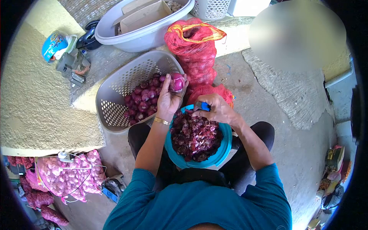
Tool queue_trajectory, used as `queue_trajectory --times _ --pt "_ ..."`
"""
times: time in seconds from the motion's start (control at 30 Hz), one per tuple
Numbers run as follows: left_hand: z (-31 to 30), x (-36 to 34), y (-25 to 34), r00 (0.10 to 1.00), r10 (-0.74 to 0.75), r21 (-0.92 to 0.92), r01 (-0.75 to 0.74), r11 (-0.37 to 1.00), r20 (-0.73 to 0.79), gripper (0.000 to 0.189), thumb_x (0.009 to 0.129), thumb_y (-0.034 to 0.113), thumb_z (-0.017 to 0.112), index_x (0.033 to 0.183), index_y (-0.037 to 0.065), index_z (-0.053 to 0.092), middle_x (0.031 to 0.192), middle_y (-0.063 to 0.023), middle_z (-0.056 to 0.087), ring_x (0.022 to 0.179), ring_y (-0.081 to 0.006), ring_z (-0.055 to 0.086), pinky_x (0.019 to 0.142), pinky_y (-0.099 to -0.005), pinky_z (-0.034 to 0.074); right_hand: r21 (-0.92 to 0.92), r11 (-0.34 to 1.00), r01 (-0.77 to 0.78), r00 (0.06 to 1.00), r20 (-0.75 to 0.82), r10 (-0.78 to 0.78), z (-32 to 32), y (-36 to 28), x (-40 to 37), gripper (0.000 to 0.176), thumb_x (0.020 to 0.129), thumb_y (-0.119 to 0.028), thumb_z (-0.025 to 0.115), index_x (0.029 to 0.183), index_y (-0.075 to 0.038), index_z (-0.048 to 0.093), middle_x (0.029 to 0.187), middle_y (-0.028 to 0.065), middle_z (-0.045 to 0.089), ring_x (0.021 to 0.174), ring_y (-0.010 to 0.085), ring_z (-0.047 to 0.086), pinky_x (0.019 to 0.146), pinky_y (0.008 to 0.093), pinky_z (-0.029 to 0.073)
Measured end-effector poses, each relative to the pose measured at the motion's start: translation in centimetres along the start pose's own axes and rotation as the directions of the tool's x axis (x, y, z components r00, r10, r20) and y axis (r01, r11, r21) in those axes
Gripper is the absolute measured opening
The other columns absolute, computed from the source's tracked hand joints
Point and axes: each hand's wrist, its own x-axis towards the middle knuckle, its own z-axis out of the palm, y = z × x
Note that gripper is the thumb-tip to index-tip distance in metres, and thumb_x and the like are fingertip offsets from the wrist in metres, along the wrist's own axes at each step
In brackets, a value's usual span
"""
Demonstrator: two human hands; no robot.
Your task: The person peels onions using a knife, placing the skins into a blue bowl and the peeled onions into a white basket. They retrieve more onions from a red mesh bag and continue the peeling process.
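My left hand [170,99] is closed around a peeled-looking red onion [177,82], held up over the right rim of a grey perforated basket [109,111]. Several red onions [143,97] lie inside that basket. In my right hand [219,110] is a small tool with a blue handle [206,106]; its working end is hidden by my fingers. This hand hovers over the far edge of a turquoise basin [227,143], which sits between my knees. Dark red onion skins [196,134] fill the basin.
Red mesh sacks [193,57] stand just beyond the basin. A large grey tub [134,38] with a cardboard box is behind the basket. To the left lie a mesh bag of garlic [71,174] and a blue-and-black object [112,189]. A blue helmet-like item [54,44] rests on the ledge.
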Motion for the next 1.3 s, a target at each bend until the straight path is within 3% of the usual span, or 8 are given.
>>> queue_trajectory --times 0.17,0.27,0.33,0.43,0.67,0.73,1.03,1.3 --pt "0.3 -0.3 -0.4 0.998 -0.039 0.091 0.035 0.995 0.05 0.034 0.097 0.023 0.061 0.121 0.001 0.054 0.125 -0.017 0.059 0.122 -0.0343 0.056 0.104 -0.0506 0.048 0.148 0.976 -0.157 0.985 0.089 0.145 -1.2 0.7 -0.2 0.024 0.078 -0.02 0.082 0.087 -0.004 0.067 0.073 0.0067 0.065 0.068 0.0147 0.062 0.064 0.032 0.048" --pt "-0.4 -0.5 -1.2 0.995 -0.055 0.167 0.041 0.985 0.081 0.034 0.1 0.025 0.056 0.125 0.002 0.054 0.129 -0.0162 0.058 0.124 -0.0314 0.055 0.106 -0.0501 0.046 -0.068 0.983 -0.171 0.984 0.044 0.174 -1.5 0.1 0.4 0.025 0.079 -0.014 0.082 0.093 -0.001 0.067 0.076 0.0026 0.066 0.069 0.0089 0.061 0.063 0.0284 0.049" --pt "-0.9 -0.7 -1.2 0.971 -0.143 0.134 0.118 0.984 0.19 0.031 0.101 0.026 0.055 0.124 0.006 0.057 0.121 -0.0109 0.064 0.112 -0.0221 0.062 0.096 -0.0397 0.052 0.225 0.973 -0.056 0.924 -0.357 0.136 -0.2 -0.4 1.1 0.032 0.075 -0.014 0.084 0.099 -0.002 0.067 0.083 0.0068 0.065 0.076 0.0161 0.061 0.07 0.0302 0.048" --pt "-0.3 -1.0 -1.7 0.953 -0.165 0.24 0.103 0.965 0.256 0.03 0.098 0.025 0.06 0.121 0.006 0.057 0.113 -0.0082 0.066 0.099 -0.0194 0.066 0.086 -0.0378 0.058 -0.027 0.995 0.097 0.901 -0.422 -0.099 -0.1 1.0 2.0 0.034 0.075 -0.012 0.084 0.1 -0.001 0.065 0.089 0.0085 0.063 0.081 0.016 0.058 0.072 0.0319 0.047" --pt "0.3 -1.2 -1.9 0.989 -0.032 0.395 -0.027 0.918 0.142 0.02 0.095 0.015 0.064 0.113 0.008 0.057 0.105 -0.0046 0.067 0.094 -0.0123 0.066 0.08 -0.0255 0.057 0.023 1.0 -0.005 0.919 -0.394 0.013 0.1 1.3 1.5 0.029 0.078 -0.014 0.082 0.099 -0.001 0.065 0.086 0.0075 0.06 0.078 0.014 0.054 0.07 0.0311 0.045" --pt "0.5 -1.3 -2.0 0.99 -0.015 0.429 -0.046 0.902 0.138 0.02 0.095 0.015 0.064 0.113 0.009 0.057 0.104 -0.0044 0.067 0.094 -0.0118 0.066 0.08 -0.0256 0.057 0.174 0.969 -0.178 0.928 -0.298 0.224 -0.3 0.8 1.5 0.025 0.082 -0.015 0.079 0.093 -0.001 0.063 0.08 0.0072 0.056 0.073 0.0144 0.052 0.066 0.032 0.044" --pt "-0.2 -1.2 -2.3 0.996 0.024 0.511 -0.067 0.857 0.089 0.019 0.097 0.019 0.061 0.111 0.007 0.058 0.1 -0.0049 0.067 0.091 -0.0144 0.065 0.08 -0.0301 0.057 -0.016 0.994 -0.105 0.962 -0.254 0.098 0.1 1.6 1.5 0.021 0.088 -0.011 0.073 0.093 0.001 0.056 0.074 0.0106 0.052 0.068 0.0177 0.051 0.064 0.0362 0.044" --pt "0.1 -0.8 -2.0 0.998 -0.012 0.487 -0.017 0.873 0.056 0.015 0.094 0.017 0.066 0.106 0.011 0.06 0.097 -0.0017 0.069 0.088 -0.0089 0.067 0.074 -0.0243 0.056 -0.008 0.977 -0.213 0.953 -0.224 0.205 -0.5 0.5 1.5 0.019 0.089 -0.011 0.071 0.091 0.001 0.057 0.075 0.0117 0.056 0.07 0.0168 0.052 0.065 0.0353 0.045"
